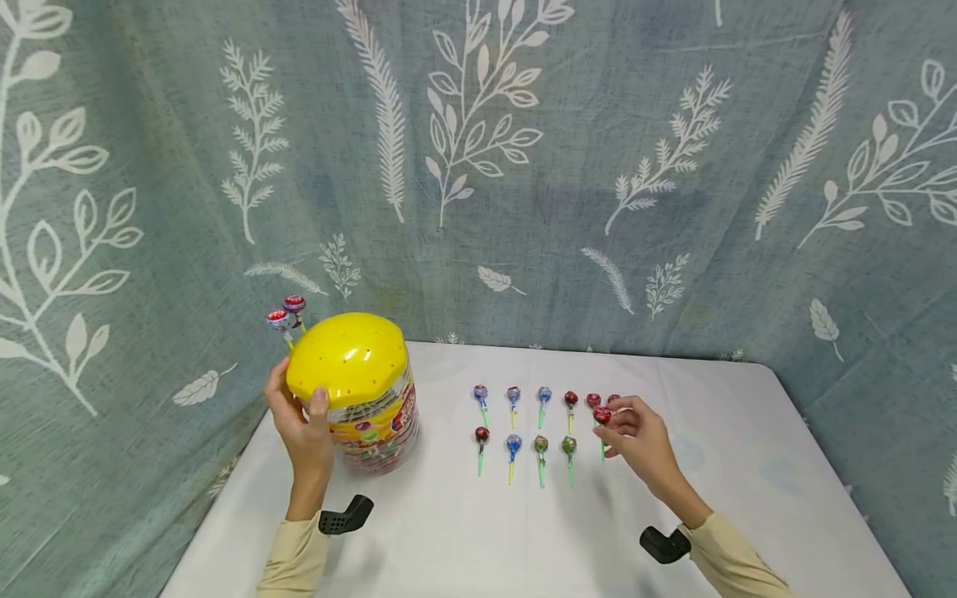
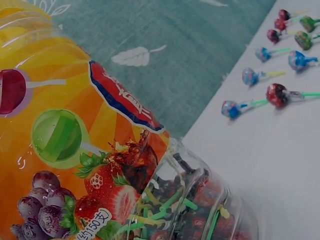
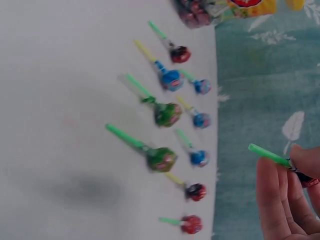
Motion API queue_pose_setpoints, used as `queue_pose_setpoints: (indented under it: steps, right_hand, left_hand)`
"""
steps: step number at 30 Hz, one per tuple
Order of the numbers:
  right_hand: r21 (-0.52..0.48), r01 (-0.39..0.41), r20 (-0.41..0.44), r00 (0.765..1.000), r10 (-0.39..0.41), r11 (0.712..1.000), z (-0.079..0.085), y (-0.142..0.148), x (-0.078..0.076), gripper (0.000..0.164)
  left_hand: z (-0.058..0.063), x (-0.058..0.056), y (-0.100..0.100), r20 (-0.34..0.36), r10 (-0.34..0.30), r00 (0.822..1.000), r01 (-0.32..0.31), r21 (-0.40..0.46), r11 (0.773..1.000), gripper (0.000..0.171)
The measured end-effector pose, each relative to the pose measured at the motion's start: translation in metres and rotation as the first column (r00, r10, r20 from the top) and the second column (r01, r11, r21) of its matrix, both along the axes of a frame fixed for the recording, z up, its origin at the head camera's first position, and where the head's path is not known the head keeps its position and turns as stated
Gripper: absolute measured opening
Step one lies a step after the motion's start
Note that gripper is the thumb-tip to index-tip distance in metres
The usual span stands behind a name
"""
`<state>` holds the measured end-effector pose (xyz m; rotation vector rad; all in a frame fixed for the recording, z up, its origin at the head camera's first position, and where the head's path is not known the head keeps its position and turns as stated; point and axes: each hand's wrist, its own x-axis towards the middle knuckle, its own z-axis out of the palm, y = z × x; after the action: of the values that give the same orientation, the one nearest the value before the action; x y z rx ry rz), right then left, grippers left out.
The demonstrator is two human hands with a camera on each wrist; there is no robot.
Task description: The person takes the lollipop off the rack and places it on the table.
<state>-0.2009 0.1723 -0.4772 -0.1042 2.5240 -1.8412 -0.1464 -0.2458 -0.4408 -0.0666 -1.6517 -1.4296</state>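
Note:
My left hand (image 1: 305,436) grips a clear plastic candy jar (image 1: 377,436) near its yellow lid (image 1: 347,357), thumb in front. The jar stands tilted at the table's left side; in the left wrist view, wrapped lollipops (image 2: 200,210) show through its wall. Two lollipops (image 1: 294,306) stick up behind the lid by that hand; what holds their sticks is hidden. My right hand (image 1: 641,444) pinches a red lollipop (image 1: 602,415) with a green stick (image 3: 270,154) above the table. Beside it lie two rows of lollipops, among them a green one (image 1: 570,447) and a blue one (image 1: 513,445).
A white cloth covers the table (image 1: 478,540). Behind it hangs a grey-green curtain (image 1: 523,274) with white leaf patterns. Red lollipops (image 1: 593,400) at the back row's right end are partly hidden by the right hand.

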Motion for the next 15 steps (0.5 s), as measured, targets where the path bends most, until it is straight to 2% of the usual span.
queue_pose_setpoints:
  steps: [7,11,15]
  right_hand:
    - [0.057,0.058,0.053,0.997,-0.061,0.997,-0.029,0.003,-0.003,0.037]
    - [0.125,0.080,0.072,0.993,-0.089,0.989,-0.049,0.002,-0.008,0.036]
    - [0.169,0.077,0.097,0.991,-0.094,0.983,-0.060,0.001,-0.014,0.034]
  left_hand:
    - [-0.002,-0.003,-0.003,-0.050,-0.019,0.999,0.019,0.005,1.000,0.061]
    - [-0.009,-0.007,-0.007,-0.059,-0.026,0.998,0.026,0.005,1.000,0.061]
    - [-0.017,-0.013,-0.012,-0.070,-0.024,0.997,0.025,0.009,1.000,0.062]
